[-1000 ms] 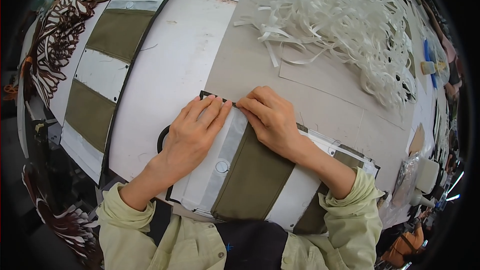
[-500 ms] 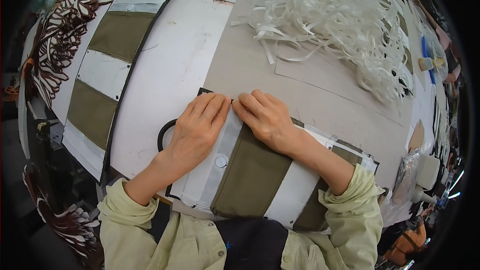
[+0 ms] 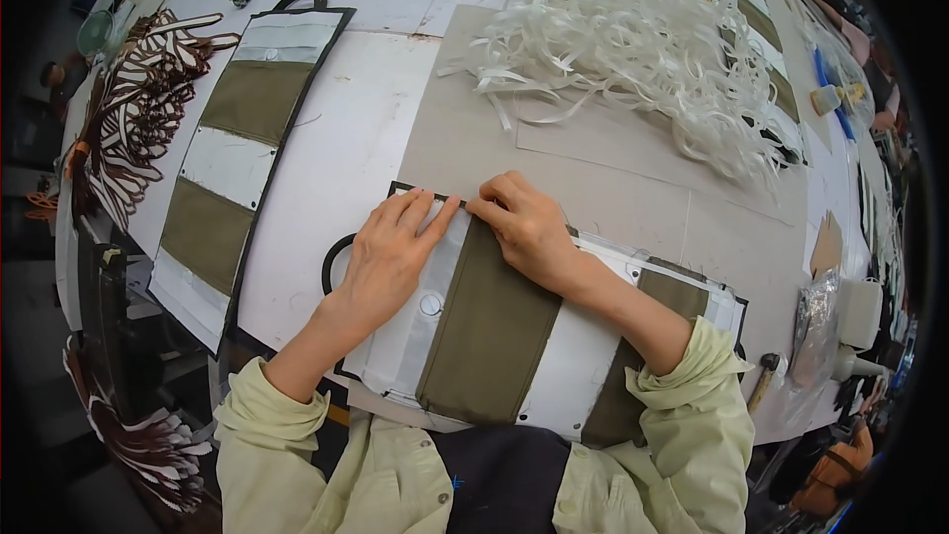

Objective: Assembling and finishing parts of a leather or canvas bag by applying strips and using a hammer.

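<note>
In front of me lies a long striped panel (image 3: pixel 491 328), white and olive green with dark edging and a black loop handle (image 3: pixel 336 262) at its left end. My left hand (image 3: pixel 392 252) rests on its white end, fingers stretched and a little apart, their tips at the far edge. Close beside it, my right hand (image 3: pixel 529 235) is closed in a pinch on that edge where white meets olive; its fingers hide what lies right under them. A round white snap or disc (image 3: pixel 431 305) shows on the pale strip near my left wrist.
A similar panel (image 3: pixel 232 173) lies to the left, beside a bundle of brown-and-white strips (image 3: pixel 138 109). Loose white ribbon (image 3: pixel 633 49) is heaped at the back on grey board (image 3: pixel 633 188). At the right are a hammer-like tool (image 3: pixel 764 381) and a white bottle (image 3: pixel 858 314).
My left hand's fingers have straightened and spread along the edge. My right hand remains pinched beside them, slightly shifted right. The whole view has shifted a little.
</note>
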Demonstrator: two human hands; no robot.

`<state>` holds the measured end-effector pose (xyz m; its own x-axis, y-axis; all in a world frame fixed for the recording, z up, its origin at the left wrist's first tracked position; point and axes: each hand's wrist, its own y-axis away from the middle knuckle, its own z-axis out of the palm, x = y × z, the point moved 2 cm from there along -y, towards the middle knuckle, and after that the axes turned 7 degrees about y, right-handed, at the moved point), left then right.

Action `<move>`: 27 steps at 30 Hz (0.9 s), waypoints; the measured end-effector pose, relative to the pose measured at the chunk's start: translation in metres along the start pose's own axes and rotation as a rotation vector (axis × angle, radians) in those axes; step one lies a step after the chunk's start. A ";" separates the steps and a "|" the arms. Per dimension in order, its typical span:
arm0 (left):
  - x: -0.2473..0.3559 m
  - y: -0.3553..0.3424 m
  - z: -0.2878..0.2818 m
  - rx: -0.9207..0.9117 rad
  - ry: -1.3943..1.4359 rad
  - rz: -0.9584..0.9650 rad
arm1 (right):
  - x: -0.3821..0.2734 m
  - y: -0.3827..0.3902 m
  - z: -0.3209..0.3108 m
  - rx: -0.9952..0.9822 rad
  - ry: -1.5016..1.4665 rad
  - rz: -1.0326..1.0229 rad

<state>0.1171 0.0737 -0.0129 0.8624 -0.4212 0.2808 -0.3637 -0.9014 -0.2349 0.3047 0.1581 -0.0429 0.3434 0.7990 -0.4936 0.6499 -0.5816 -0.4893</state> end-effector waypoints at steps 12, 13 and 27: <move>0.016 -0.007 0.006 -0.083 -0.055 0.032 | 0.006 0.020 -0.014 0.020 0.065 -0.098; 0.019 -0.009 0.006 -0.103 -0.106 0.038 | 0.006 0.022 -0.017 0.018 0.074 -0.121; 0.042 -0.018 0.012 -0.182 -0.197 0.077 | 0.019 0.050 -0.046 -0.073 0.167 -0.158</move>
<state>0.1635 0.0733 -0.0077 0.8750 -0.4779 0.0776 -0.4731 -0.8780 -0.0729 0.3749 0.1510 -0.0435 0.3365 0.8971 -0.2864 0.7498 -0.4392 -0.4948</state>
